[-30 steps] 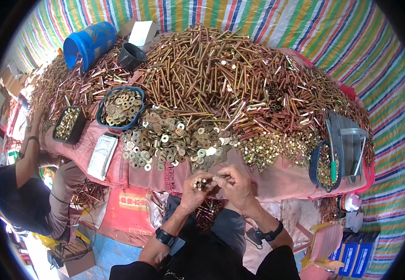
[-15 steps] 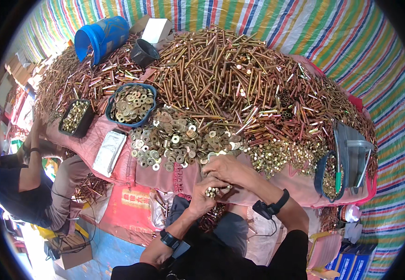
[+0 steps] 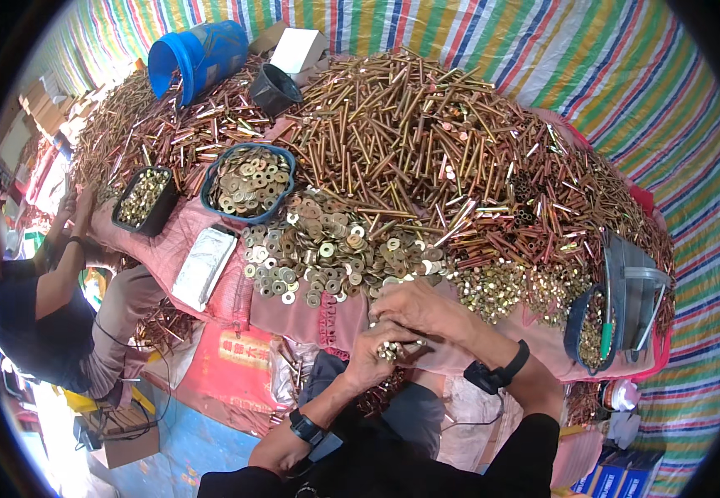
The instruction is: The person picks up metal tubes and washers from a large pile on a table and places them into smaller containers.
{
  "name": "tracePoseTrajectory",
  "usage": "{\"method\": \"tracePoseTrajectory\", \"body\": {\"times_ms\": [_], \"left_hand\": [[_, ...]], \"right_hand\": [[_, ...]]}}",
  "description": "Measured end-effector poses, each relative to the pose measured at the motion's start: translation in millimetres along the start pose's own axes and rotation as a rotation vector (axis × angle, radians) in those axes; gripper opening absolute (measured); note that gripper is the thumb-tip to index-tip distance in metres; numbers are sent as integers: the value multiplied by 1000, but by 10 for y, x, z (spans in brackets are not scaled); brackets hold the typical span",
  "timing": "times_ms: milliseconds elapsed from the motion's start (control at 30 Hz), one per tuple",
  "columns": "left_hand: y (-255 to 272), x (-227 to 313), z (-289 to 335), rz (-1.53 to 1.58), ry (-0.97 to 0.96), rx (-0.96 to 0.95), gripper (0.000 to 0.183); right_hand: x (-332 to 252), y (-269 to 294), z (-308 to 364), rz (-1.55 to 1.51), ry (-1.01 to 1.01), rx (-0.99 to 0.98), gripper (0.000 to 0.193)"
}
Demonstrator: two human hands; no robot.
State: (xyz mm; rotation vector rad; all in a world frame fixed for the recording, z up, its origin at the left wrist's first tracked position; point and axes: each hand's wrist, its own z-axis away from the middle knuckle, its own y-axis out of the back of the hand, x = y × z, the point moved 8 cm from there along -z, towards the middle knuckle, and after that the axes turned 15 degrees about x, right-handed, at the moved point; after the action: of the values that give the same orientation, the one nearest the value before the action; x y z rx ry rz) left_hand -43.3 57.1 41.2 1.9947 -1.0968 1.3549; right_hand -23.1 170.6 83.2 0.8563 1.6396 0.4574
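The person is wearing a black top with short sleeves, leaving both forearms bare. A black band with a dark, square face is sitting on the left wrist, below the left hand (image 3: 374, 355). A broader black strap is wrapping the right wrist, behind the right hand (image 3: 418, 309). Grey-blue trousers are covering the lap. Both hands are going ungloved, and no rings are showing.

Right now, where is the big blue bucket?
In the head view, the blue bucket lies tipped at the upper left, on the far side of the bolt pile, beside a small black cup.
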Motion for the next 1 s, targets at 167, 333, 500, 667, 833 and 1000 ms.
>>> {"method": "tracePoseTrajectory", "body": {"times_ms": [167, 333, 500, 667, 833, 1000], "left_hand": [[-76, 22, 58, -23, -55, -112, 37], [-92, 2, 72, -36, -95, -109, 40], [-95, 47, 110, -31, -108, -74, 41], [-113, 169, 124, -132, -186, -26, 41], [-101, 202, 116, -171, -206, -11, 40], [-133, 174, 138, -134, -211, -29, 42]], "right_hand": [[20, 29, -106, 90, 45, -26, 15], [58, -109, -23, 81, -153, -276, 17], [-103, -211, -63, 140, 74, -257, 13], [22, -429, 27, 216, 205, -354, 17], [-118, -346, 116, 330, 355, -137, 25], [-42, -362, 99, 355, 207, -211, 25]]}}
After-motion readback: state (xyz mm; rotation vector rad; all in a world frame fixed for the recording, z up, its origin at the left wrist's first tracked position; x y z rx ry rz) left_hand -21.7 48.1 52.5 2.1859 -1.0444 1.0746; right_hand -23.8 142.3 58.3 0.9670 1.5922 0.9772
